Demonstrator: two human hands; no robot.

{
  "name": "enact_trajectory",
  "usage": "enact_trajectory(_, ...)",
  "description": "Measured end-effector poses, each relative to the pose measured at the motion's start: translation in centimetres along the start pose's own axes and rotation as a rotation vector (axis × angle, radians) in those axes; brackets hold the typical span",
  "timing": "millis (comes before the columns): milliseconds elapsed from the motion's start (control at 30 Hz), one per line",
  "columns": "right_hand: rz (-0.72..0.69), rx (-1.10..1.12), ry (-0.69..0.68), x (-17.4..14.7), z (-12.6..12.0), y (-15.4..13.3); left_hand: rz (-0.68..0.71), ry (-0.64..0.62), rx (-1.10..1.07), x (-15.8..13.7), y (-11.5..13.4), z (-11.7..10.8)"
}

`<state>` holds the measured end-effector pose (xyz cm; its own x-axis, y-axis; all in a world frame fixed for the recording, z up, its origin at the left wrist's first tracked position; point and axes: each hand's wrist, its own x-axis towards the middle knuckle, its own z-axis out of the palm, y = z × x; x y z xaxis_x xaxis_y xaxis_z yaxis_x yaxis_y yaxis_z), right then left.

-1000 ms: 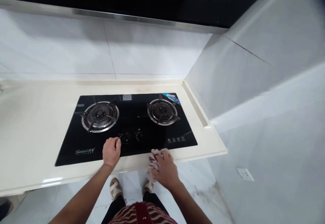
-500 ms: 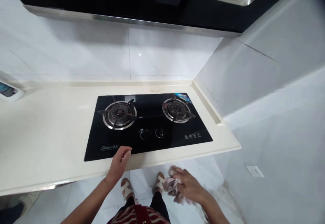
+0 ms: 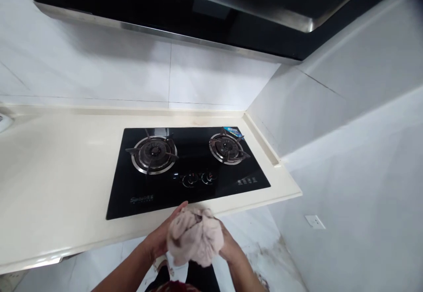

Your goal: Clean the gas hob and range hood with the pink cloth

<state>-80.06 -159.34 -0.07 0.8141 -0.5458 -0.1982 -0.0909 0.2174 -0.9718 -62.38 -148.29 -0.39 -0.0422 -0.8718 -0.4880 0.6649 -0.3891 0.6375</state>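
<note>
A crumpled pale pink cloth (image 3: 194, 235) is bunched between both of my hands in front of the counter's front edge. My left hand (image 3: 158, 239) grips its left side, with fingers reaching up over the top. My right hand (image 3: 229, 248) holds its right side and is mostly hidden behind the cloth. Just beyond them lies a black glass gas hob (image 3: 185, 168) with a left burner (image 3: 152, 154), a right burner (image 3: 227, 147) and two knobs (image 3: 198, 178) near its front.
The hob is set into a cream countertop (image 3: 56, 173) that ends on the right at a white tiled wall (image 3: 346, 151). A black and steel range hood (image 3: 198, 14) hangs overhead. A wall socket (image 3: 314, 222) sits low on the right wall. White floor tiles lie below.
My left hand left the hob's front and came down to the cloth. My right hand brought the cloth up from near the floor; both hands now bunch it together. The view shifted slightly.
</note>
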Motion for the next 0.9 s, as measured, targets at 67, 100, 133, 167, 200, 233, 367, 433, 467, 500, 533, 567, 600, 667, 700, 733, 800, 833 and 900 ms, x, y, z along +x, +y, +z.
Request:
enact_trajectory(67, -0.049, -0.031, -0.105, 1.4, 1.8, -0.5, -0.037, -0.030, -0.071, -0.7, 0.1, -0.6)
enact_trajectory(100, -0.060, -0.103, -0.143, 2.0, 2.1, -0.7, -0.044, -0.030, -0.088, -1.2, 0.1, -1.0)
enact_trajectory(133, -0.059, -0.187, -0.178, 2.4, 2.1, -0.8, -0.036, -0.016, -0.097, -1.7, 0.1, -1.4)
enact_trajectory(167, -0.053, -0.258, -0.209, 2.7, 1.8, -0.8, -0.012, 0.016, -0.095, -2.2, 0.0, -1.7)
enact_trajectory(200, -0.044, -0.301, -0.223, 2.9, 1.4, -0.7, 0.029, 0.068, -0.084, -2.7, 0.0, -1.9)
enact_trajectory(233, -0.034, -0.301, -0.210, 3.0, 0.9, -0.5, 0.071, 0.133, -0.062, -3.0, -0.1, -2.1)
enact_trajectory(367, 0.100, 0.015, -0.021, 2.5, -0.6, 1.0, 0.178, 0.367, 0.046, -3.0, 0.0, -2.0)
enact_trajectory(433, 0.147, 0.114, -0.036, 2.0, -0.6, 1.5, 0.203, 0.364, 0.062, -2.3, 0.0, -1.6)
enact_trajectory(467, 0.137, 0.115, -0.081, 1.7, -0.4, 1.8, 0.215, 0.337, 0.072, -1.8, -0.2, -1.3)
enact_trajectory(500, 0.113, 0.104, -0.126, 1.5, 0.0, 2.0, 0.228, 0.309, 0.096, -1.1, -0.4, -0.9)
enact_trajectory(533, 0.089, 0.099, -0.159, 1.3, 0.3, 2.3, 0.242, 0.285, 0.140, -0.5, -0.7, -0.4)
enact_trajectory(567, 0.068, 0.110, -0.161, 1.1, 0.6, 2.6, 0.260, 0.270, 0.203, 0.3, -1.0, 0.3)
enact_trajectory(600, 0.059, 0.138, -0.130, 1.0, 0.9, 2.9, 0.281, 0.259, 0.280, 1.0, -1.4, 1.0)
enact_trajectory(667, 0.089, 0.216, 0.010, 0.5, 0.8, 3.5, 0.323, 0.212, 0.443, 2.3, -1.7, 2.7)
enact_trajectory(700, 0.122, 0.251, 0.099, 0.2, 0.3, 3.7, 0.338, 0.163, 0.521, 2.8, -1.6, 3.7)
enact_trajectory(733, 0.156, 0.273, 0.183, -0.2, -0.5, 3.7, 0.343, 0.096, 0.588, 3.2, -1.3, 4.6)
enact_trajectory(800, 0.186, 0.242, 0.330, -0.9, -3.4, 3.2, 0.327, -0.064, 0.660, 3.8, -0.5, 6.1)
enact_trajectory(833, 0.172, 0.181, 0.416, -1.3, -5.3, 2.8, 0.310, -0.131, 0.666, 4.0, 0.0, 6.7)
enact_trajectory(900, 0.100, -0.020, 0.622, -1.6, -10.0, 1.5, 0.260, -0.195, 0.612, 4.3, 0.7, 7.3)
